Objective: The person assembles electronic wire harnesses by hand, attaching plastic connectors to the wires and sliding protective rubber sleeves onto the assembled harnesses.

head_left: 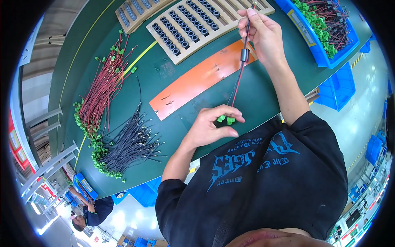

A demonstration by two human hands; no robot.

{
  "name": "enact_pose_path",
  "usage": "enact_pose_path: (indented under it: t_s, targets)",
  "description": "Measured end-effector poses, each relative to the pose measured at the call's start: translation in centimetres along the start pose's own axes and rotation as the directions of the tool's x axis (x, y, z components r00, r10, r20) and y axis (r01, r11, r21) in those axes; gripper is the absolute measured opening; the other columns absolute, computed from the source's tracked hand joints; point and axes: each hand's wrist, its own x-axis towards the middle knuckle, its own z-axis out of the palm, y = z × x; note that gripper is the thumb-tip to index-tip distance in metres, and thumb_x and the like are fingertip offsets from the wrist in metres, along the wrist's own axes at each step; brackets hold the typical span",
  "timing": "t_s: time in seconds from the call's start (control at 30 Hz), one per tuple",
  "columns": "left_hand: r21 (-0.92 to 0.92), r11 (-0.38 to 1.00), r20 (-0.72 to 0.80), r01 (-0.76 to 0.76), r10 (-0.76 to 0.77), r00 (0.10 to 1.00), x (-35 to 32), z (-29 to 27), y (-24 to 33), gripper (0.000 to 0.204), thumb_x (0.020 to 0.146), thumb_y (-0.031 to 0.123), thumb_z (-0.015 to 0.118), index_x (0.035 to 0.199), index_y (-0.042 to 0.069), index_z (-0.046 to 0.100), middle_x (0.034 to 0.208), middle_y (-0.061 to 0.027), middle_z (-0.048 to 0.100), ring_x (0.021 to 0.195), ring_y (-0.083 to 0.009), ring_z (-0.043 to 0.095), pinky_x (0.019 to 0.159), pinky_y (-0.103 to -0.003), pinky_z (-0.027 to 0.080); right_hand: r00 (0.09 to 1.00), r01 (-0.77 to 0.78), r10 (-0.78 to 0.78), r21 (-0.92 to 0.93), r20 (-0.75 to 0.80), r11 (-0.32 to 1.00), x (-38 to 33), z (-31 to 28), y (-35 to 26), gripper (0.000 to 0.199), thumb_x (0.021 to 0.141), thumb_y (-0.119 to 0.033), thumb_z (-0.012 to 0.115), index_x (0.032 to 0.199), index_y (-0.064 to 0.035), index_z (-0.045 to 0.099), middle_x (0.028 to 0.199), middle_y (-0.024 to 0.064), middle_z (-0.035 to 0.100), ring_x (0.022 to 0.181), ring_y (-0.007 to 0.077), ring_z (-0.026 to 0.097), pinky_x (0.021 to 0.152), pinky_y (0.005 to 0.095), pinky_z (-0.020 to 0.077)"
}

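My right hand (263,37) pinches the upper end of a red and black wire pair (235,88). A black ferrite core (245,55) sits around the wires, just below those fingers. At the lower end are small green connectors (225,120), within the curve of my left hand (210,127). The left thumb and index finger are spread apart, with the index finger near the wires; whether it touches them is unclear. Beneath the wires lies an orange strip (193,82) on the green table (181,127).
A wooden tray (177,61) with rows of black cores stands at the back, beside a second wooden tray (131,29). Red wires (101,92) and black wires (131,144) lie in piles at left. A blue bin (335,59) of wires is at right. Another person (101,212) works at lower left.
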Motion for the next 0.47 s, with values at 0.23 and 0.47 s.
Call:
enact_pose_path:
  t_s: [0.23, 0.47]
  targets:
    - [0.447, 0.893, -0.425, 0.055, 0.158, 0.891, -0.4, 1.7, -0.6, 0.025, 0.075, -0.001, 0.083, 0.099, 0.002, 0.075, 0.092, -0.0093, 0.073, 0.082, -0.0154, 0.068, 0.071, -0.028, 0.056, 0.997, -0.017, 0.026, -0.14, 0.066, 0.99, 0.9, -0.1, -0.6, 0.035, 0.105, -0.031, 0.055, 0.113, 0.0011, 0.067, 0.082, 0.0028, 0.069, 0.068, 0.0084, 0.062, 0.06, 0.0218, 0.046]
    - [0.425, 0.898, -0.078, -0.112, 0.159, 0.984, -0.4, 1.6, -0.2, 0.033, 0.077, 0.002, 0.083, 0.108, 0.004, 0.074, 0.103, -0.0104, 0.076, 0.089, -0.025, 0.073, 0.077, -0.031, 0.058, 0.987, -0.083, 0.112, -0.225, 0.119, 0.971, 1.3, 0.1, -0.2, 0.034, 0.104, -0.032, 0.055, 0.115, -0.0018, 0.067, 0.083, 0.0015, 0.069, 0.07, 0.0101, 0.063, 0.066, 0.024, 0.0503]
